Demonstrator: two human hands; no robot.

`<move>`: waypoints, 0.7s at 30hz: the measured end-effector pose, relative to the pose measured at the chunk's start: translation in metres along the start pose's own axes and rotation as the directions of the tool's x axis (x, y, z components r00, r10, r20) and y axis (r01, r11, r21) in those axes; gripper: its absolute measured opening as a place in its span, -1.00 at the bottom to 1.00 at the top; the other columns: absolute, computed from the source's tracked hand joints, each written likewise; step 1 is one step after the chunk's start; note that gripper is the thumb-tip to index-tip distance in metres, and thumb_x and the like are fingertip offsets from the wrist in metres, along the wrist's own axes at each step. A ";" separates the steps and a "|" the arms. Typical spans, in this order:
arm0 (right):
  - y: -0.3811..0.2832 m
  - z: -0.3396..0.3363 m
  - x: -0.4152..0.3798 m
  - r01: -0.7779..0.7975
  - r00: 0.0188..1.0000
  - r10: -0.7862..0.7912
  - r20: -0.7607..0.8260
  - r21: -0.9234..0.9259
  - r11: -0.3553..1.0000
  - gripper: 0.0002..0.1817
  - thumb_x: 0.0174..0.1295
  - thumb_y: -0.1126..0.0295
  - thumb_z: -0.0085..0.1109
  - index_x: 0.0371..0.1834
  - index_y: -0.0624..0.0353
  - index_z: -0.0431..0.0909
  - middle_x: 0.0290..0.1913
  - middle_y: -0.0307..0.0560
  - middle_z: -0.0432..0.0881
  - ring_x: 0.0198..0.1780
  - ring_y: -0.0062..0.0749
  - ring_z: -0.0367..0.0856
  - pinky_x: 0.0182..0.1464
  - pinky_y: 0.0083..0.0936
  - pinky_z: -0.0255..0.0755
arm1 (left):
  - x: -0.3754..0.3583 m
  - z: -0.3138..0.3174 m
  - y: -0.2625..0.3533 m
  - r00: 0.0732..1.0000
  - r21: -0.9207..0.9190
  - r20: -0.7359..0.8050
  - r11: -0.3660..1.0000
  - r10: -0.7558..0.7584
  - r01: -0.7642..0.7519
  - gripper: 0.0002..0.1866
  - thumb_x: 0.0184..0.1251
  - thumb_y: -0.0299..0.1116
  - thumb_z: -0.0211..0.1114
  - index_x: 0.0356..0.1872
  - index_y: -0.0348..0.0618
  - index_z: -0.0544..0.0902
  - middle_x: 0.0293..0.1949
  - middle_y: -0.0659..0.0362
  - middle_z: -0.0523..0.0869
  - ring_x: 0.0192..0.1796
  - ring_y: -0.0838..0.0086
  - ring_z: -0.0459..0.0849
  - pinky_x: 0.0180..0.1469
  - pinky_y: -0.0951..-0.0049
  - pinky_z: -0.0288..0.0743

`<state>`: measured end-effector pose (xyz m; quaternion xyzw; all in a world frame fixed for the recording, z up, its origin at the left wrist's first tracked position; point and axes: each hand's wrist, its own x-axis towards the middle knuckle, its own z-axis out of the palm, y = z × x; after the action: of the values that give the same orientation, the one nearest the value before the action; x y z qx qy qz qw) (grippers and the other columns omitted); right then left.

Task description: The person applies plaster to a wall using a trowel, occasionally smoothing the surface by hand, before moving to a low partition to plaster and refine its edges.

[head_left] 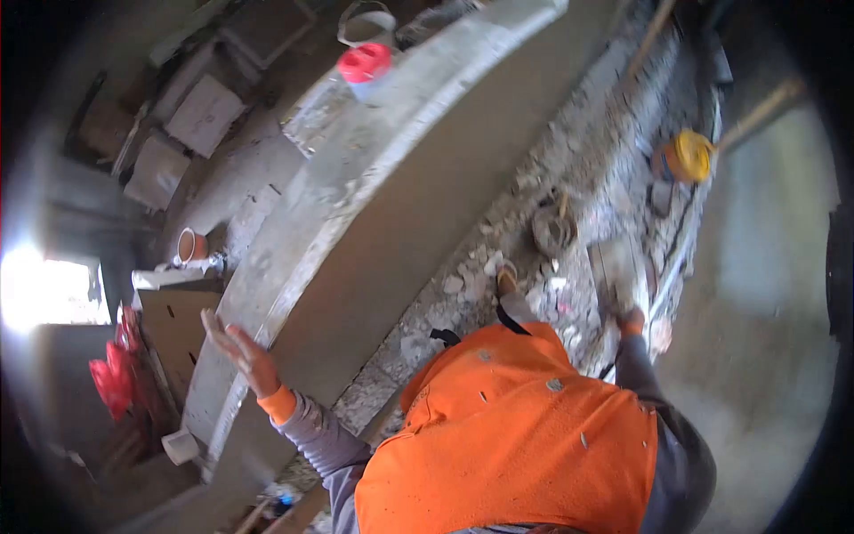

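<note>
My left hand (245, 356) is raised at the left, over the near end of the long low wall (325, 200), with its fingers stretched and nothing in it. On the right, my right hand (631, 321) is closed at the near end of a flat, rectangular grey plastering float (620, 270). The float is above rubble-strewn ground beside the right-hand wall. Its handle is mostly hidden. A round, dark, mortar-crusted pan (553, 231) lies on the rubble left of the float.
A yellow-rimmed bucket (687, 158) stands by a wooden pole (756, 116). On the low wall sits a red-topped container (364, 64). Broken rubble (454, 285) lies around my foot. Farther left are an orange bucket (190, 246), pale panels (205, 116) and red bags (113, 378).
</note>
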<state>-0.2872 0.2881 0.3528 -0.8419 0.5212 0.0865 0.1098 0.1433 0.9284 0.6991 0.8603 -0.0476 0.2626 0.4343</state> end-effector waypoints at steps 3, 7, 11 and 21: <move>-0.052 -0.031 0.028 -0.121 0.992 0.125 -0.021 0.143 0.982 -0.40 -0.19 0.07 0.40 -0.09 0.23 0.55 -0.12 0.20 0.63 -0.05 0.08 0.60 -0.02 -0.20 0.48 | 0.012 0.014 0.008 0.999 0.115 0.034 0.993 -0.002 -0.002 -0.38 0.51 -0.05 -0.15 0.38 -0.32 0.11 0.36 -0.09 0.20 0.40 0.18 0.18 0.41 0.21 0.02; -0.119 -0.069 0.073 -0.083 0.992 0.074 0.099 0.090 0.992 -0.32 -0.14 0.08 0.37 0.06 0.17 0.42 -0.04 0.20 0.60 -0.01 0.09 0.58 0.02 -0.15 0.46 | 0.026 0.036 -0.020 0.992 0.234 0.108 0.968 0.065 -0.088 -0.36 0.50 0.01 -0.19 0.36 -0.32 0.14 0.35 -0.07 0.22 0.40 0.19 0.20 0.41 0.19 0.03; -0.127 -0.022 0.148 -0.043 0.993 0.030 0.117 0.115 0.992 -0.34 -0.13 0.08 0.36 0.05 0.12 0.39 -0.05 0.20 0.60 -0.02 0.11 0.58 0.01 -0.12 0.45 | 0.033 0.026 -0.056 0.990 0.392 0.062 0.916 -0.123 0.089 -0.31 0.48 0.09 -0.22 0.37 -0.29 0.13 0.35 -0.05 0.23 0.41 0.17 0.17 0.43 0.15 -0.01; -0.188 0.160 0.306 0.107 0.913 -0.044 0.407 -0.133 0.985 -0.38 0.10 0.08 0.15 0.24 0.01 0.29 0.14 0.03 0.51 0.19 -0.09 0.46 0.25 -0.07 0.22 | 0.046 0.117 0.023 0.968 0.606 -0.096 0.758 -0.231 0.241 -0.27 0.40 0.10 -0.16 0.38 -0.27 0.11 0.36 -0.06 0.19 0.43 0.12 0.11 0.45 0.09 -0.07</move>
<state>0.0113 0.1509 0.1371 -0.8317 0.4462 0.2928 0.1532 0.2237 0.8311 0.6818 0.9514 0.1521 0.2135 0.1614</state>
